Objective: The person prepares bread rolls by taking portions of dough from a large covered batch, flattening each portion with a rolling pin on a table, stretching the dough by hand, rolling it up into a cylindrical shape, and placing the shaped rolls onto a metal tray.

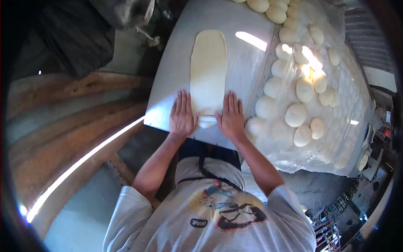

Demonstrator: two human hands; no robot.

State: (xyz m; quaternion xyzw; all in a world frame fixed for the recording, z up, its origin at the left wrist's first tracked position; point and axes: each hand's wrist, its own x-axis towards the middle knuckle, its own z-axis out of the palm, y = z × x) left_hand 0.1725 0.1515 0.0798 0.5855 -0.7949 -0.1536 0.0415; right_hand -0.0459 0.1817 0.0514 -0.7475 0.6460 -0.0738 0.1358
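A long, flattened strip of pale dough (pixel 208 67) lies lengthwise on the smooth metal work surface (pixel 170 80). At its near end is a short pale cylinder (pixel 207 119); I cannot tell whether it is rolled dough or a pin. My left hand (pixel 182 113) lies palm down beside the strip's left edge, fingers stretched forward, thumb at the cylinder's left end. On the other side, my right hand (pixel 231 113) is likewise flat with straight fingers, its thumb at the cylinder's right end.
Many dough rounds (pixel 296 114) lie on and under plastic sheeting (pixel 323 155) on the right. More dough balls (pixel 276 14) sit at the top. Wooden boards (pixel 63 130) run along the left, with dark fabric (pixel 73 38) above. Corrugated metal (pixel 363 40) edges the upper right.
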